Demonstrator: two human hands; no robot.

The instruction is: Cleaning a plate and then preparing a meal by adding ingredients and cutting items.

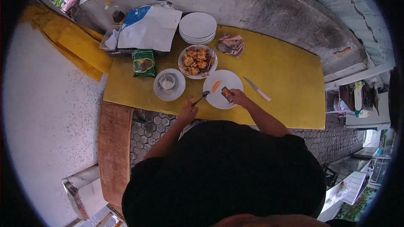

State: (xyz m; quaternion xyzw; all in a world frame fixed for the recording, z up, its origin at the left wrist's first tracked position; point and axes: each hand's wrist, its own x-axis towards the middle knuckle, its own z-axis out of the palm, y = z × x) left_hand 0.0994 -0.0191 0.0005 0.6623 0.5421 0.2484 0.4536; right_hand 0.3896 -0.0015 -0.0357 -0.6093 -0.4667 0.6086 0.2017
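My left hand [189, 111] holds a metal spoon [205, 94], its bowl at the left rim of a white plate [225, 101]. An orange smear or piece of food [216, 86] lies on that plate. Over the plate's right part, my right hand [237, 97] grips a small green packet [225, 92] with an orange picture or contents; which, I cannot tell. Behind the plate stands a bowl [180, 64] of fried food pieces [196, 60]. To the left is another bowl [157, 92] with a small clear cup [167, 82] of pale powder. A knife [257, 89] lies right of the plate.
Stacked white plates [198, 25], a crumpled cloth [231, 45], a green packet [144, 63] and a white sheet [148, 28] over a container occupy the back of the yellow table [284, 78]. A wall [252, 9] bounds it behind; a wooden bench [115, 151] stands at left.
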